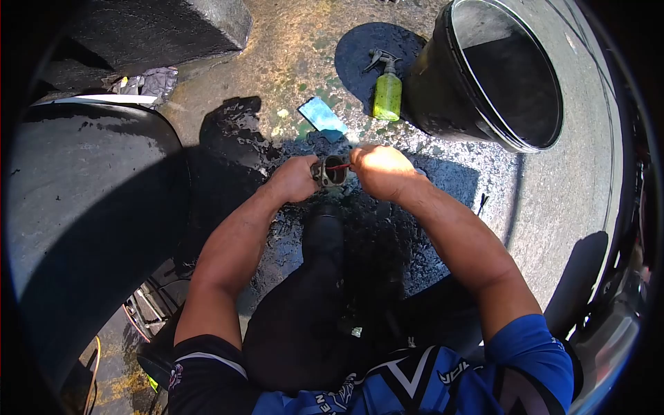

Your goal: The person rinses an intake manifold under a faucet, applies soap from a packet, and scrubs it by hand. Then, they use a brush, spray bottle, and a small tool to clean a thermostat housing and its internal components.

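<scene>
Blue-and-black jersey (429,379) sits nearest, below the metal housing (326,181). Beyond the housing, rightward: a black bucket (437,93). Right hand (382,171) clenches a slim red tool (341,167) at its opening; left hand (296,180) grips its left side. Beyond it: green spray bottle (387,97), blue cloth (323,116). Between the hands, the housing looks rigid, fairly heavy, possibly slippery, best held by its outer walls.

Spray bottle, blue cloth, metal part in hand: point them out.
Spray bottle (387,97): head view, green-yellow body.
Blue cloth (323,116): head view, flat middle.
Metal part (335,181): head view, rim below opening.
</scene>
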`<state>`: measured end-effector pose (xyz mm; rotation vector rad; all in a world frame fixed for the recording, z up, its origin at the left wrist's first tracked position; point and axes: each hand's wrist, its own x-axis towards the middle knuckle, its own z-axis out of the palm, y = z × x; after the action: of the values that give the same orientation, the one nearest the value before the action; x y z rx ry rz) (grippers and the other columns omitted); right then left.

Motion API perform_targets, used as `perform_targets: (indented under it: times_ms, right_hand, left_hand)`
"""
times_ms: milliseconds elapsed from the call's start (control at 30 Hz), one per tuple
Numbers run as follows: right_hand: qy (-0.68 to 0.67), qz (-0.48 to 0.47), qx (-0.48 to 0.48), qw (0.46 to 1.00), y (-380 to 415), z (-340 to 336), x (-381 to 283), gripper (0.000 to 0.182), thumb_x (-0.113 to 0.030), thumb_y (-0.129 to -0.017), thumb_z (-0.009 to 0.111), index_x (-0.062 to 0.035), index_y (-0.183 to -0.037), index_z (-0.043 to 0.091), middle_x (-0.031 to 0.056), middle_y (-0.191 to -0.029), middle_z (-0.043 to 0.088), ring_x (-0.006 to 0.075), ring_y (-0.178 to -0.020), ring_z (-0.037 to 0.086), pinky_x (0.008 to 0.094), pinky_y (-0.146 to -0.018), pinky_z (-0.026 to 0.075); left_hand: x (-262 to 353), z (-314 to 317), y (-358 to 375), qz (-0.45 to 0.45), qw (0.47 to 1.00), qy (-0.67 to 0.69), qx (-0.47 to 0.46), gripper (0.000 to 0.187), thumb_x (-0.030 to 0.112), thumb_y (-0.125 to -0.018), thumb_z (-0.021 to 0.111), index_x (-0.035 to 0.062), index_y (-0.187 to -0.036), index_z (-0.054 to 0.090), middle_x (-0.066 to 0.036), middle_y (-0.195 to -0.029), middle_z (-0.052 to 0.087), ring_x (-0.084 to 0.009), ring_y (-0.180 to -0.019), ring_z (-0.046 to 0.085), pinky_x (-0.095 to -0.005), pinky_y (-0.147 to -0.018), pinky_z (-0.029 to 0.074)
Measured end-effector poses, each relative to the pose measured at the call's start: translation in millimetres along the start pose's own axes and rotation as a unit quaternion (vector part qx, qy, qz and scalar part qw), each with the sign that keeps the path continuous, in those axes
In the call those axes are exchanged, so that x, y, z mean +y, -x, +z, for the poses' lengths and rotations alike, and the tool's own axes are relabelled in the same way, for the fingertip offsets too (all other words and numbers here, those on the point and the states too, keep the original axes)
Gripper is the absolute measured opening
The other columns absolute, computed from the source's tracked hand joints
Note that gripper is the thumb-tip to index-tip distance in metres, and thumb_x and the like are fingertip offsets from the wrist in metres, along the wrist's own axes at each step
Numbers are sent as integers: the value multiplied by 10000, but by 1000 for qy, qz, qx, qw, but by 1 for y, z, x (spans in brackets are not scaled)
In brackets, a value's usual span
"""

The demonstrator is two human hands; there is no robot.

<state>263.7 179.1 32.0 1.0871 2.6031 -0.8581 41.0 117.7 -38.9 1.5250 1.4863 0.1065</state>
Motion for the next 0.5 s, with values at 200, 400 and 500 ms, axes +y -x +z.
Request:
perform_targets:
  times_ms: [200, 400, 500]
  right_hand:
    - [-37, 7, -19, 999, -17, 2, -10, 205, -66, -810, 589, -9, -1004, 618, 213, -971, 685, 395, -935, 680, 482, -810, 544]
    - [-62, -18, 20, 998, -27, 0, -18, 165, -86, -821, 607, -23, -973, 621, 206, -944, 681, 414, -890, 675, 485, -787, 542]
    - [-82, -51, -15, 995, -30, 9, -45, 156, -120, -837, 621, -22, -957, 612, 201, -940, 680, 408, -893, 671, 485, -788, 538]
  left_hand:
    - [-18, -3, 10, -22, 994, 99, -40, 307, 111, -737, 792, -2, -987, 653, -127, -864, 706, -181, -778, 659, -353, -744, 524]
    - [-49, 0, 18, 27, 974, 221, -47, 376, 125, -708, 785, -21, -1033, 665, -83, -840, 716, -186, -741, 650, -333, -731, 523]
    - [-43, 4, 11, 17, 970, 174, -166, 391, 112, -701, 773, -20, -1052, 663, -86, -866, 714, -182, -787, 651, -330, -750, 525]
